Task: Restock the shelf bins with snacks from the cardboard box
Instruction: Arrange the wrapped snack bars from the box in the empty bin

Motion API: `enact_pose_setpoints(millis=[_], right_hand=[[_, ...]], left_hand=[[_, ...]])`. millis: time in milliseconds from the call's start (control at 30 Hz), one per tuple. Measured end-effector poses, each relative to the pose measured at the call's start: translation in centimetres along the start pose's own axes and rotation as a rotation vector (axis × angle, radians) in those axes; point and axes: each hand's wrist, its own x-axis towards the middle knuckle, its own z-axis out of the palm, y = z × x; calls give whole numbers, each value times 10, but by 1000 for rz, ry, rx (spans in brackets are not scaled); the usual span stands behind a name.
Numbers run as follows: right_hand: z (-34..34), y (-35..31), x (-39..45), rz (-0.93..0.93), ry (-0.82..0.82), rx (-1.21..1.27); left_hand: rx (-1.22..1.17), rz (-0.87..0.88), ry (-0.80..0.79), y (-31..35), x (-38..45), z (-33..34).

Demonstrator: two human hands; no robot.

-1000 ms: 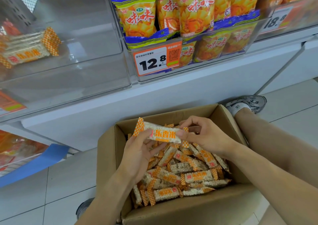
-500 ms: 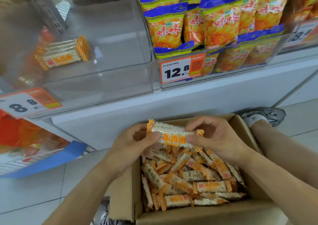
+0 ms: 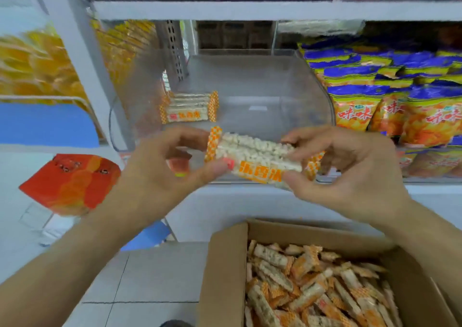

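Shop aisle, white shelving (image 3: pixel 250 10) over a pale tiled floor (image 3: pixel 150 276); the whole frame is soft with motion blur, worst at the left and top edges. The top shelf's contents are cut off by the frame and too smeared to identify.

Clear shelf bin (image 3: pixel 287 89) sits centre, mostly bare, with a small stack of rice bars (image 3: pixel 188 106) lying flat at its back left. Its front lip is hidden behind the hands.

Left hand (image 3: pixel 155 171) and right hand (image 3: pixel 350 171) hold a bundle of rice bars (image 3: pixel 255 159) between them, level, in front of the bin's front wall. How many bars are in the bundle can't be counted. Left thumb and fingers pinch the checkered left end; right thumb sits under the label with fingers curled over the top, covering most of the right end.

Cardboard box (image 3: pixel 225 276) is on the floor at lower right, flaps open, full of loose rice bars (image 3: pixel 312 284); its right and bottom sides are cropped.

Blue-and-yellow snack bags (image 3: pixel 400 96) fill the bin just right. Yellow packs (image 3: pixel 32 66) at left are only streaks. Red packet (image 3: pixel 72 181) at lower left, print unreadable.
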Motion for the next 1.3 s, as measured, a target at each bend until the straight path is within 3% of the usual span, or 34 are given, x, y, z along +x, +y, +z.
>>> enact_pose_setpoints(millis=[133, 467, 733, 900, 1300], right_hand=[[19, 2, 69, -11, -3, -34], [116, 102, 181, 192, -257, -239], [149, 113, 197, 101, -488, -468], [154, 115, 199, -68, -530, -745], [151, 117, 196, -14, -519, -743]], left_hand=[[377, 127, 208, -35, 19, -36], [360, 232, 182, -67, 25, -42], [362, 257, 196, -73, 25, -38], [358, 286, 212, -76, 26, -37], [368, 249, 232, -79, 24, -35]])
